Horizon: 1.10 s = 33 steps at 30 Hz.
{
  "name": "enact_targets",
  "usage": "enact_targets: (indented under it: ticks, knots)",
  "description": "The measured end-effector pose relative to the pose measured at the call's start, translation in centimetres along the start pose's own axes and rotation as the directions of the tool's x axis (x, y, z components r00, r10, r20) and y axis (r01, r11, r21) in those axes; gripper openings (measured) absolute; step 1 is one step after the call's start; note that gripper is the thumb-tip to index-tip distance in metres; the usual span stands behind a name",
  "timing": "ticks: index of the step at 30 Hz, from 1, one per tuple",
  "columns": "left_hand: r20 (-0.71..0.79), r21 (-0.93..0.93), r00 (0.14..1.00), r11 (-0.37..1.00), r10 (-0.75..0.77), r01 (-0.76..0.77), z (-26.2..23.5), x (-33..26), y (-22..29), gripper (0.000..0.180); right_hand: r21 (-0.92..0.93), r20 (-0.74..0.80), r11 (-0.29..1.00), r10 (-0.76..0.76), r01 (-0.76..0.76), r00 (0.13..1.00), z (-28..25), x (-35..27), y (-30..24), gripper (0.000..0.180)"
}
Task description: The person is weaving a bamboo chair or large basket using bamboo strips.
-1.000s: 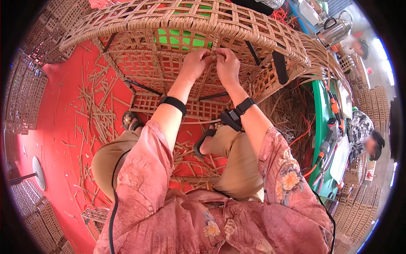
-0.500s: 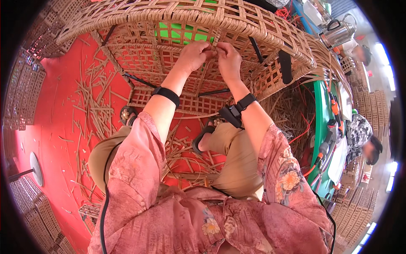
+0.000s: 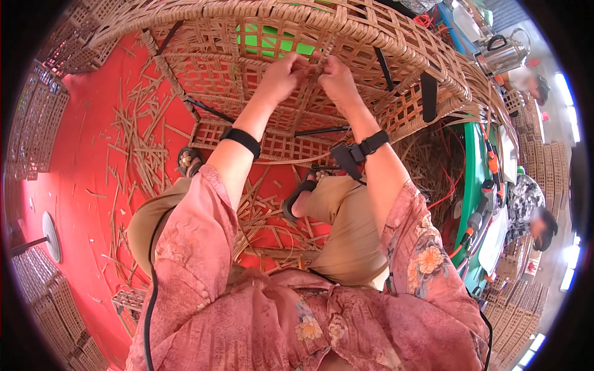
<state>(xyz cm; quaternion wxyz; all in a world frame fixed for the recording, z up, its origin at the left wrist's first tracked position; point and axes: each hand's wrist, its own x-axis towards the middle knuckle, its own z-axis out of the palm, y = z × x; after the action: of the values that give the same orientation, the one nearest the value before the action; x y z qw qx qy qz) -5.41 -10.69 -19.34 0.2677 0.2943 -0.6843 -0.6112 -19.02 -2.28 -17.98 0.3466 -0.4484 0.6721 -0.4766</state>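
Note:
A large woven wicker basket frame [image 3: 272, 133] stands in front of me, with a thick braided rim and open lattice sides. Both my hands are at its middle rib, just below the rim. My left hand [image 3: 284, 75] has its fingers bent and pinched close to the rib. To the right of it, my right hand [image 3: 337, 79] is closed with thumb and finger pressed together at the rib. Whatever lies between the fingertips is too small to make out. Black metal struts [image 3: 383, 69] brace the basket's inside. Behind the lattice shows something bright green [image 3: 275, 42].
Cut wicker strips [image 3: 139, 136] litter the red floor [image 3: 68, 154]. At right, a green table [image 3: 473, 179] carries orange-and-grey tools [image 3: 486, 201] and a metal kettle [image 3: 502, 55] stands farther back. Stacked woven panels [image 3: 37, 123] line the left. Two people [image 3: 526, 198] are at far right.
My hands have shifted slightly up, and the right hand has turned a little. The basket sits slightly farther right in view. Both hands stay at the middle rib.

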Motion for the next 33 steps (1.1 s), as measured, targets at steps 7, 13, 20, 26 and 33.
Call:
enact_targets:
  ticks: [7, 13, 20, 26, 33]
  knots:
    - [-0.152, 0.263, 0.973, 0.956, 0.173, -0.129, 0.4, -0.1, -0.5, 0.028, 0.088, 0.043, 0.996, 0.009, -0.013, 0.999, 0.0, 0.2, -0.9, 0.05]
    - [-0.076, 0.71, 0.988, 0.703, 0.135, -0.042, 1.3, -1.9, 0.7, 0.021, 0.095, 0.064, 0.995, -0.008, 0.001, 0.998, 0.1, -0.5, -1.2, 0.042]
    - [-0.016, 0.921, 0.982, 0.384, 0.19, -0.059, 3.3, -10.1, 0.8, 0.013, 0.063, 0.016, 0.993, -0.102, 0.101, 0.995, -0.3, 0.1, -0.2, 0.025]
    - [0.335, 0.915, 0.823, 0.367, -0.458, -0.168, 5.0, -18.6, 2.3, 0.011, -0.304, -0.066, 0.948, -0.117, 0.092, 0.991, 0.8, -0.4, -1.1, 0.02]
    - [0.755, 0.53, 0.655, 0.615, -0.03, -0.584, 3.3, -35.7, -2.9, 0.009, -0.325, -0.047, 0.938, -0.145, 0.122, 0.988, 1.1, -0.7, -1.6, 0.016]
